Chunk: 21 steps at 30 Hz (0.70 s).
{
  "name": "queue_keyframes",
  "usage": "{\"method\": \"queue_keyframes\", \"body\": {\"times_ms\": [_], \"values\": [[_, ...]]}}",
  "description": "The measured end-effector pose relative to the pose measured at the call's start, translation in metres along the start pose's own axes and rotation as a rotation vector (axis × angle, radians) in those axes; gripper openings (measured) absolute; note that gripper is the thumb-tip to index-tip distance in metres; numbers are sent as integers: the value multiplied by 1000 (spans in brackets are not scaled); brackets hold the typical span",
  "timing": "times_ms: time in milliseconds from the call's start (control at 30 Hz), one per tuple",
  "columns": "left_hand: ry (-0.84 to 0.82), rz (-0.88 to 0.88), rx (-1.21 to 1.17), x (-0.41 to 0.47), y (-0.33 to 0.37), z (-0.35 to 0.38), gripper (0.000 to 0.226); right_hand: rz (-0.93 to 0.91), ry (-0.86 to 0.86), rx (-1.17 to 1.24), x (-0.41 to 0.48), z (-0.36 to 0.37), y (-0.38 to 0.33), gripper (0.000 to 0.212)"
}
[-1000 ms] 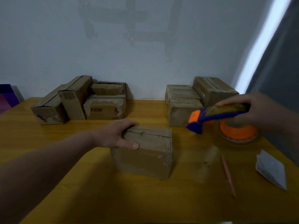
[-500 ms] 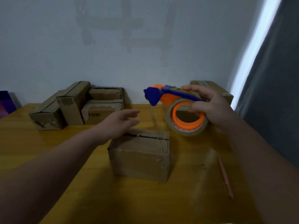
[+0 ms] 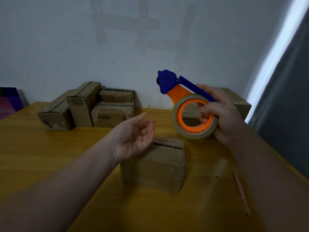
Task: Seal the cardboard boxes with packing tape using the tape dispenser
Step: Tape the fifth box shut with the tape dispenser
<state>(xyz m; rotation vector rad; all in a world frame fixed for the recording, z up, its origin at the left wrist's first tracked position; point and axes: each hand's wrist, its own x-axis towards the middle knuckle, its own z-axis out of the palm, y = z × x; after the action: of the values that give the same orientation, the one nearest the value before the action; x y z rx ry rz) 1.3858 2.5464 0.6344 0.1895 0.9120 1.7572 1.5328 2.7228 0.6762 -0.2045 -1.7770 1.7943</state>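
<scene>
Head view. The right hand [image 3: 224, 114] grips the dispenser [image 3: 168, 82] in the air, fingers curled through the orange core of the tape roll [image 3: 192, 135]. The dispenser's blue head points up and to the left. The left hand [image 3: 133, 138] is raised palm up with fingers loosely bent, holding nothing. It overlaps the left end of the box [image 3: 158, 166], and contact cannot be told.

That box stands mid-table [image 3: 50, 148], below and just left of the dispenser, clear of the right hand. A dark slit runs along its top.

At back left, several boxes [image 3: 87, 106] lie clustered by the wall [image 3: 66, 39]. A far box [image 3: 237, 101] at back right is partly hidden behind the right hand. A pink pen [image 3: 242, 195] lies on the table right of the middle box, apart from it. A grey curtain [image 3: 287, 106] hangs at the right edge — a purple object [image 3: 8, 104] shows at far left.
</scene>
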Motion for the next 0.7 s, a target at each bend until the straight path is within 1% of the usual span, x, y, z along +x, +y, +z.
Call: {"method": "queue_keyframes", "body": {"times_ms": [67, 100, 200, 267, 333, 433, 500, 600, 700], "values": [[46, 40, -41, -5, 7, -10, 20, 2, 2, -23, -1, 2, 1, 55], [76, 63, -46, -8, 11, -15, 19, 4, 0, -35, -1, 3, 1, 55], [213, 149, 19, -15, 22, -27, 26, 4, -23, -105, 0, 4, 5, 54], [325, 198, 87, -19, 28, -34, 23, -5, -55, -218, 3, 4, 9, 56], [418, 221, 146, -21, 33, -39, 14, -17, -95, -365, 5, 3, 12, 58], [517, 227, 262, -21, 36, -48, 1, -41, -185, -565, 7, 3, 11, 55], [540, 236, 372, -20, 35, -55, 4, -17, -235, -662, 8, 4, 9, 54], [552, 247, 614, -18, 29, -63, 13, 25, -294, -826, 11, 8, 7, 55], [630, 318, 748, -14, 22, -66, 21, 51, -336, -973, 14, 13, 5, 52]]}}
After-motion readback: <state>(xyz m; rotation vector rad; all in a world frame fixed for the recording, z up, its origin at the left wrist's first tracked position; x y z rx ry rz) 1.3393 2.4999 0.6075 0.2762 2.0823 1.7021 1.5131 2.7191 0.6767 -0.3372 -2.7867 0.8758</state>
